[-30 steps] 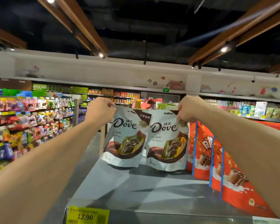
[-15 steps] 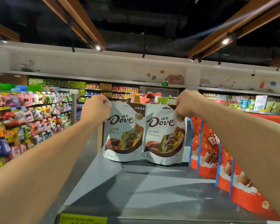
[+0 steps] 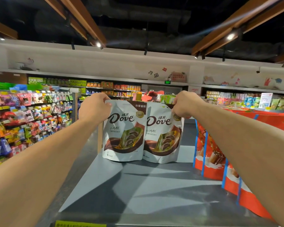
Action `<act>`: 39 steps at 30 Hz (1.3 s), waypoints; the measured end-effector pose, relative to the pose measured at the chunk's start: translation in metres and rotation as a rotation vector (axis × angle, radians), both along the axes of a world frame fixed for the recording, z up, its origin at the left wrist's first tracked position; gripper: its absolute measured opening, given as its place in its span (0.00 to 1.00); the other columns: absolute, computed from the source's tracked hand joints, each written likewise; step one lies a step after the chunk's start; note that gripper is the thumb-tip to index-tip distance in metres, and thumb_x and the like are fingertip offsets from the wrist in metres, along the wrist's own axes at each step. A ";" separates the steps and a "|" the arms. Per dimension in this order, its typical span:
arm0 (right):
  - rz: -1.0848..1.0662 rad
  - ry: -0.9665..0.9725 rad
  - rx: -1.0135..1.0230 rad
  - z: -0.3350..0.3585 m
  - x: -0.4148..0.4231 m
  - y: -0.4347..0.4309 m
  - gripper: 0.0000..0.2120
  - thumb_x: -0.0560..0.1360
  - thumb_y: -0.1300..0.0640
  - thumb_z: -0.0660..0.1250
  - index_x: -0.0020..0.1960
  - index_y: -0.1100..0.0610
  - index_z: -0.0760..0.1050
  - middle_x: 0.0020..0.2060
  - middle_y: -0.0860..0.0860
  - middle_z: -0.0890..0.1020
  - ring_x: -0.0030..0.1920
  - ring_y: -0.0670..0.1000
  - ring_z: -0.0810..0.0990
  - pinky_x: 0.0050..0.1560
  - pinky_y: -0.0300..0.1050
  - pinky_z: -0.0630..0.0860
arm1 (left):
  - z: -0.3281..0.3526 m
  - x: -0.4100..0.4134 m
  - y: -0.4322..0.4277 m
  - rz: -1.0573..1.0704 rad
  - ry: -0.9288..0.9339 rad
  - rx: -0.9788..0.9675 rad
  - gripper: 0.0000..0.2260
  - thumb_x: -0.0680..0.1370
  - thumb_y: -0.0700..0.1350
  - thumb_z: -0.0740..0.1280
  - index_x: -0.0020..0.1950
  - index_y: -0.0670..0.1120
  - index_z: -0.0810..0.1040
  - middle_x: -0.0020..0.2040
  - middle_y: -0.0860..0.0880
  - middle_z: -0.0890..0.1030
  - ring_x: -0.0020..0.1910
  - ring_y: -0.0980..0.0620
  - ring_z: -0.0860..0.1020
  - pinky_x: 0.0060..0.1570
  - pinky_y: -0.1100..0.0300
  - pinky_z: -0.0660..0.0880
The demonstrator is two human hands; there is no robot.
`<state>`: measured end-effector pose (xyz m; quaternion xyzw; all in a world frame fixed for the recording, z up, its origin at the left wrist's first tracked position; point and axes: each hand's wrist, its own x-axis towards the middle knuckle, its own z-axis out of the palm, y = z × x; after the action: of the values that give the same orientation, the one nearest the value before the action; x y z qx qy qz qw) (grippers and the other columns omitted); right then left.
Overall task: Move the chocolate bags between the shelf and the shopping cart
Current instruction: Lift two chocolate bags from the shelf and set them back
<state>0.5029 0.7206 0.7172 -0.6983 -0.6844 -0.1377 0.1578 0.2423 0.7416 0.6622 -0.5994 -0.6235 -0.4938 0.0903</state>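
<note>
"Dove" stands on both chocolate bags point(image 3: 124, 130) point(image 3: 162, 133).

Two chocolate bags point(image 3: 124, 133) point(image 3: 162, 136), two hands point(image 3: 93, 108) point(image 3: 184, 104), one grey shelf point(image 3: 154, 194), one yellow price tag point(image 3: 80, 224).

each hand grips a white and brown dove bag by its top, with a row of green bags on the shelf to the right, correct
No: the head view shows the row of bags on the right is orange-red, not green. The left hand and right hand do each grip a white and brown Dove bag by its top.
</note>
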 end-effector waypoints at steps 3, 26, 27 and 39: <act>0.016 0.067 0.018 -0.003 -0.001 0.001 0.10 0.70 0.63 0.66 0.50 0.58 0.81 0.40 0.54 0.80 0.37 0.53 0.78 0.32 0.42 0.74 | 0.000 0.001 0.000 0.008 0.014 -0.014 0.08 0.79 0.48 0.65 0.57 0.51 0.78 0.45 0.51 0.78 0.39 0.49 0.79 0.42 0.51 0.81; 0.170 0.018 -0.025 -0.036 -0.043 -0.087 0.17 0.75 0.59 0.64 0.63 0.57 0.75 0.51 0.54 0.78 0.46 0.54 0.76 0.42 0.45 0.75 | -0.021 0.009 -0.090 0.080 0.379 -0.229 0.24 0.75 0.52 0.68 0.70 0.53 0.68 0.67 0.44 0.69 0.58 0.42 0.75 0.47 0.49 0.74; 0.186 0.001 -0.054 -0.040 -0.046 -0.093 0.17 0.75 0.58 0.65 0.63 0.57 0.75 0.51 0.54 0.79 0.48 0.54 0.77 0.44 0.46 0.77 | -0.025 0.010 -0.097 0.077 0.394 -0.260 0.25 0.74 0.52 0.68 0.70 0.53 0.68 0.66 0.44 0.70 0.58 0.41 0.75 0.49 0.48 0.76; 0.485 -0.061 -0.113 -0.069 -0.051 -0.176 0.17 0.76 0.53 0.65 0.63 0.58 0.74 0.56 0.56 0.79 0.52 0.56 0.77 0.48 0.46 0.74 | -0.037 0.029 -0.234 0.184 0.416 -0.415 0.27 0.74 0.60 0.66 0.71 0.51 0.68 0.64 0.44 0.73 0.57 0.43 0.76 0.53 0.50 0.75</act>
<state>0.4519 0.5444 0.6478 -0.5167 -0.8432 -0.0784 0.1260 0.2715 0.5079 0.6256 -0.6343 -0.7309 -0.2123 0.1357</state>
